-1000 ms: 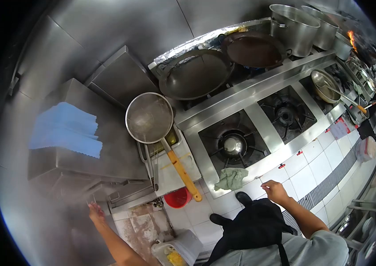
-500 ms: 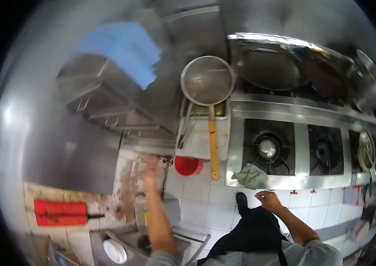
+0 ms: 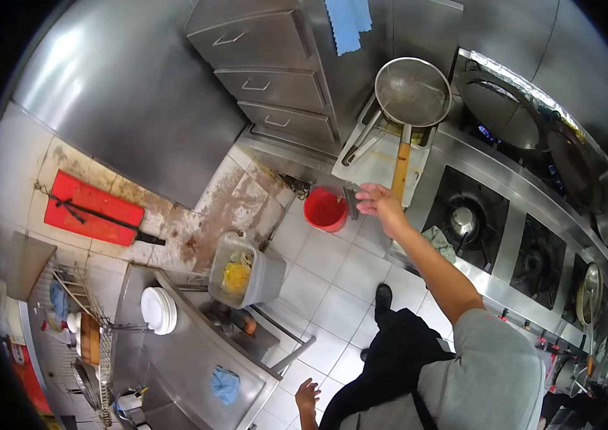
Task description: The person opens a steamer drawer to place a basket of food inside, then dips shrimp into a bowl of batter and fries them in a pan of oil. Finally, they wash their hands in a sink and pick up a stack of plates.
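Note:
Stretched forward over the floor, my right hand (image 3: pixel 379 206) has its fingertips at a small dark, flat object (image 3: pixel 351 203) that I cannot make out. This is just right of the red bucket (image 3: pixel 325 209) and beside the wooden handle (image 3: pixel 401 168) of a large strainer (image 3: pixel 413 92). The strainer rests across a white-topped unit, with tongs (image 3: pixel 363 136) to its left. Low in the view, my left hand (image 3: pixel 308 394) hangs near the dark apron, empty, its fingers loosely curled and apart.
A stove (image 3: pixel 487 261) with several burners runs along the right, a green cloth (image 3: pixel 439 242) on its edge. Pans (image 3: pixel 508 115) stand behind over blue flames. At left are a grey bin (image 3: pixel 264 276), a steel counter (image 3: pixel 189 358) with white plates (image 3: pixel 158 310), and a red board (image 3: pixel 92 208).
The view has turned and shifted left. My left hand has drawn back from over the stained floor to near my body. My right hand has gone from beside the stove to near the bucket.

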Demonstrator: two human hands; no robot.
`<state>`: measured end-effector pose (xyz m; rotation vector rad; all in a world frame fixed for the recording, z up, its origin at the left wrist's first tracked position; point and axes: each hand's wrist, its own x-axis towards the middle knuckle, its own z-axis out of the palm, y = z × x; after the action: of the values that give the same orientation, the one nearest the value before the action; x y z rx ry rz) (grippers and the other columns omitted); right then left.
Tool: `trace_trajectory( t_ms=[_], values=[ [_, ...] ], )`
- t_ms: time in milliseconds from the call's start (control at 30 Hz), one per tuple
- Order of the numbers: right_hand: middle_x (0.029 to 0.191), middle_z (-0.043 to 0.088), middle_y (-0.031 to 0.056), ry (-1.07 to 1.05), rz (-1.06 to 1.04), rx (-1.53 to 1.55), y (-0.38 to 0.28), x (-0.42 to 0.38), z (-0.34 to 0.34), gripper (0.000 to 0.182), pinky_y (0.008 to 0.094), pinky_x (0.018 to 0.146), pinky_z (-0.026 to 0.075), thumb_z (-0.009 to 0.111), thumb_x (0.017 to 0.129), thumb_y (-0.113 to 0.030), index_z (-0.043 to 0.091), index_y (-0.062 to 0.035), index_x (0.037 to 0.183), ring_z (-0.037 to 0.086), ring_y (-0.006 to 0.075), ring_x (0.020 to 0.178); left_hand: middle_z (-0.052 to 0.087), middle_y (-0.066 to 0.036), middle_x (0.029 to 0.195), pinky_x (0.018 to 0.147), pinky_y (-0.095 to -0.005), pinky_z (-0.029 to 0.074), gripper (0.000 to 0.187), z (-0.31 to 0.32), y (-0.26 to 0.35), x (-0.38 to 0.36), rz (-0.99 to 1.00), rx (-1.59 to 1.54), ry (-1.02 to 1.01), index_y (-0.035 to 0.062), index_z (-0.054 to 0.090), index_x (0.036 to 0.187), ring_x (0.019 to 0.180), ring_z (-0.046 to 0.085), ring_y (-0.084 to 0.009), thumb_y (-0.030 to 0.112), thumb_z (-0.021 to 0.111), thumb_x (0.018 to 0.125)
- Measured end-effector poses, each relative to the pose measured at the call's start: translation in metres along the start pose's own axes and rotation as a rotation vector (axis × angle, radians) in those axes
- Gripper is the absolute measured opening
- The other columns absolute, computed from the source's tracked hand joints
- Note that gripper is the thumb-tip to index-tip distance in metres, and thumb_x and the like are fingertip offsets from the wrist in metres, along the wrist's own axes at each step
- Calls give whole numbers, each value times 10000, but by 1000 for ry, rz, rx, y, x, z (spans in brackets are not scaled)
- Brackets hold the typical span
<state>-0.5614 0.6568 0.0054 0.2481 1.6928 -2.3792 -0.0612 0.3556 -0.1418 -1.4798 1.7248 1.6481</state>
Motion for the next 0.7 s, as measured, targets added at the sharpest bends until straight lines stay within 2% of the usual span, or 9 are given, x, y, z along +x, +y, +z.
trace_trajectory(
  t_ms=[167,233,267,367,467,500,567,667,700],
  values=[
    [1214,568,162,11,105,160,3,26,7,442,361,875,507,400,1014,-282,414,9,1348,617,250,982,683,-75,1011,597,-296,490,369,13,-41,-28,-76,-120,38,63,531,1299,747,654,-173,192,533,954],
    [1282,527,179,40,116,231,1,52,3,460,377,899,499,387,1018,-280,375,7,1377,603,270,1031,701,-74,958,643,-267,509,337,2,-157,42,186,171,-91,42,573,1253,777,655,-143,178,573,945],
    [1314,498,185,93,143,316,-1,69,1,466,415,920,484,386,1012,-287,355,-9,1385,577,296,1077,711,-77,919,706,-234,521,311,11,-172,47,286,-52,-122,6,603,1204,821,657,-115,142,611,925],
    [1344,466,188,186,222,492,-6,131,-10,443,491,950,452,383,1004,-308,357,-52,1364,530,340,1146,708,-88,926,767,-237,526,316,33,-143,63,257,194,-86,-24,600,1190,848,666,-127,114,635,909],
    [1316,472,181,129,317,687,5,182,-26,365,546,963,421,380,997,-328,406,-96,1277,501,361,1167,700,-88,947,719,-260,541,307,74,-16,50,323,22,-130,4,609,1196,846,676,-158,142,601,922],
    [1290,480,176,33,348,786,6,192,-31,320,563,967,407,380,994,-333,434,-115,1221,493,361,1164,696,-83,978,692,-264,539,321,100,61,26,370,335,-97,28,614,1201,825,672,-144,179,604,917],
    [1122,558,151,137,374,773,2,201,-23,259,535,847,474,356,1009,-337,461,-124,1114,565,339,990,693,-78,1004,693,-264,533,358,152,154,28,363,229,-210,27,608,1212,839,669,-145,213,631,907],
    [753,556,78,267,235,774,0,200,-12,182,399,547,483,327,1018,-222,462,-100,1015,548,254,627,599,-144,1222,842,-278,513,453,251,266,37,743,185,-538,57,470,1360,1061,611,-170,61,591,923],
    [753,556,78,273,226,778,-9,193,-8,182,399,547,483,327,1018,-222,462,-100,1015,548,254,627,564,-150,1268,858,-308,512,520,284,304,31,648,103,-673,52,382,1420,1096,595,-175,108,576,940]
  ],
)
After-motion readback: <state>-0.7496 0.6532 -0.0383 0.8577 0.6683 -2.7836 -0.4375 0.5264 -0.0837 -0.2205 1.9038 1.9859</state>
